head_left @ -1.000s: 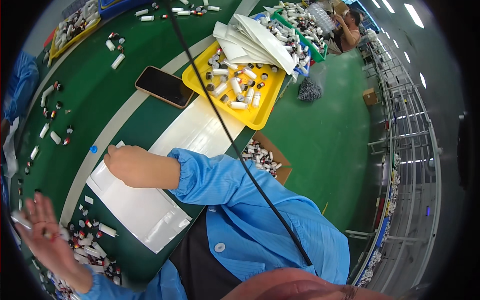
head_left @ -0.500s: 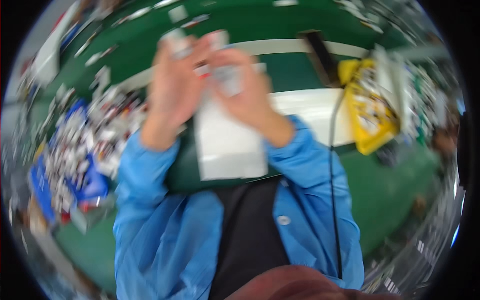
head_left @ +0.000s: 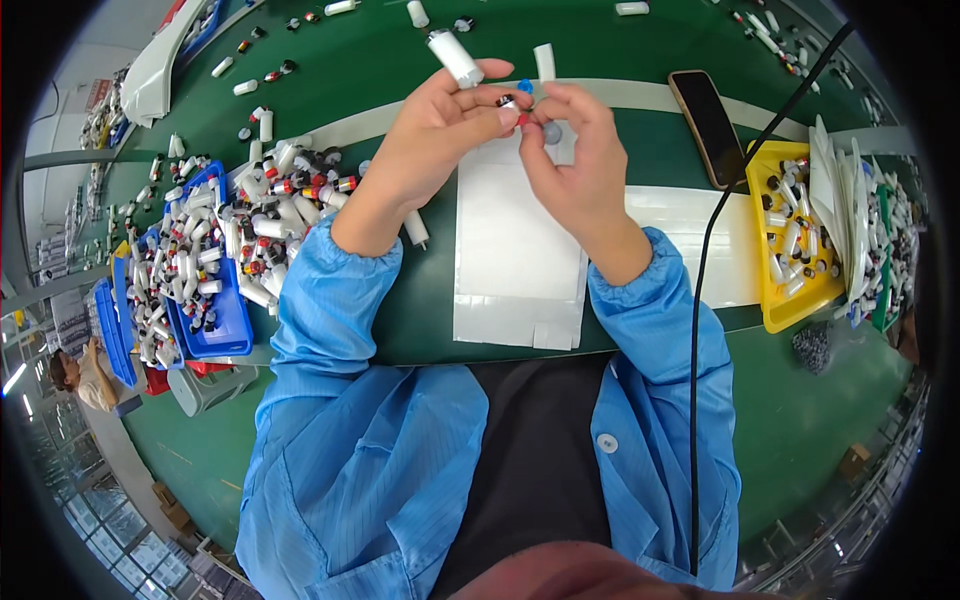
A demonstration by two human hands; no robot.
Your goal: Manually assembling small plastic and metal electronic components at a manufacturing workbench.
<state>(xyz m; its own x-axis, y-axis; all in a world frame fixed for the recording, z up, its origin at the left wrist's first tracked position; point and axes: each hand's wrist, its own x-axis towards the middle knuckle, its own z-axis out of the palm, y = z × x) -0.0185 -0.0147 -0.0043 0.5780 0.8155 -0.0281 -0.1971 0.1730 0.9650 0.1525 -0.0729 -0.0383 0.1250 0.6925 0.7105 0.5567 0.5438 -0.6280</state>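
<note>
My left hand is closed, its thumb and fingers pinching a small cylindrical part with a black and silver end and a red band. At the same hand's fingertips is a larger white cylinder with a dark end. Close by on the right, my right hand is closed too, fingertips meeting at the red end of the small part. A grey round cap shows by its fingers. Just beyond them stands out a white tube; whether a finger grips it I cannot tell. A blue bit appears between the hands.
White sheet lies under my hands. Leftward are a heap of white cylinders with red and black ends and a filled blue tray. Rightward are a phone, a yellow tray with small parts, and a black cable.
The view has shifted and sharpened from blur, so both hands appear farther right. They remain close together, with the white cylinder still at my left fingertips.
</note>
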